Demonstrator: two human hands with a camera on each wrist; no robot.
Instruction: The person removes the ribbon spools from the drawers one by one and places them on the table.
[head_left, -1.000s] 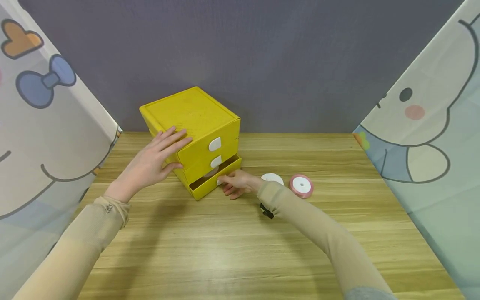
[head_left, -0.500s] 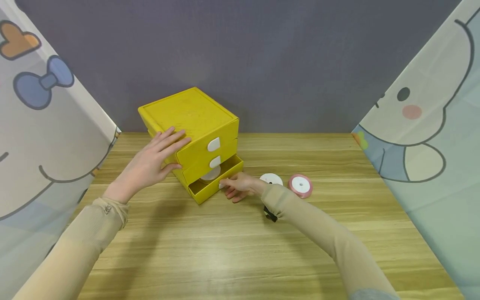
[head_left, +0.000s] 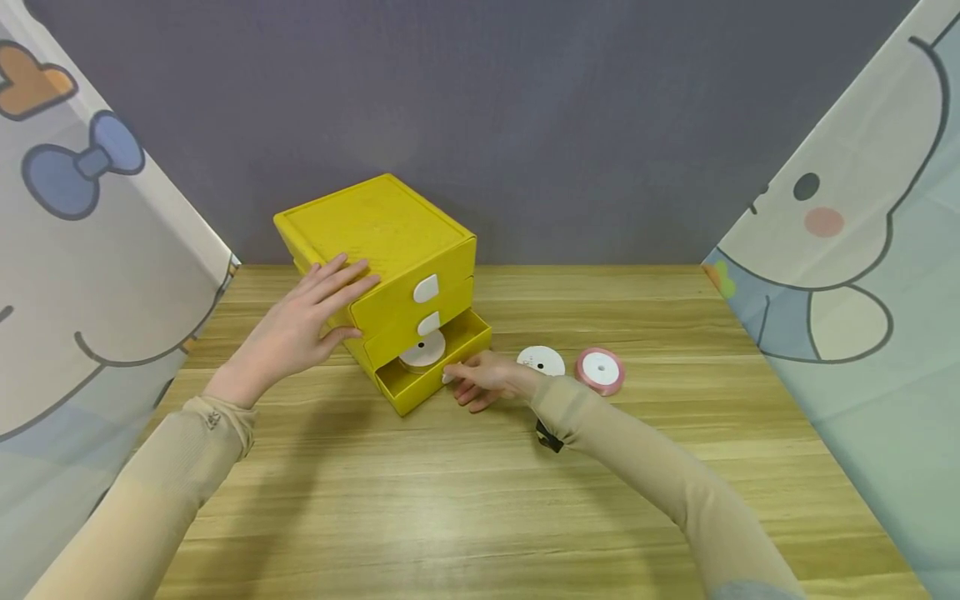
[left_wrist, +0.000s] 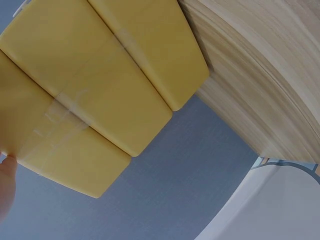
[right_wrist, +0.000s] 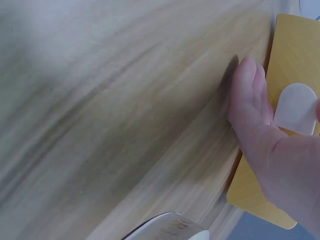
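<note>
A yellow box of three stacked drawers (head_left: 386,225) stands on the wooden table, turned at an angle. My left hand (head_left: 300,321) rests on its top edge at the front left corner, fingers spread and straight. In the left wrist view the box's side (left_wrist: 95,80) fills the upper left. The bottom drawer (head_left: 408,400) is pulled out, and a white spool (head_left: 429,350) lies inside. With thumb and fingers, my right hand (head_left: 487,379) pinches that drawer's white tab (right_wrist: 296,107). The two drawers above are closed.
Right of the box lie a white spool (head_left: 536,358), partly behind the right wrist, and a spool of pink ribbon (head_left: 602,371). A grey wall (head_left: 585,133) stands behind the table (head_left: 420,517), with cartoon-printed cloths at both sides.
My right hand has drawn the bottom drawer further out toward the front right, and more of the spool inside shows. The left hand has stayed on the box.
</note>
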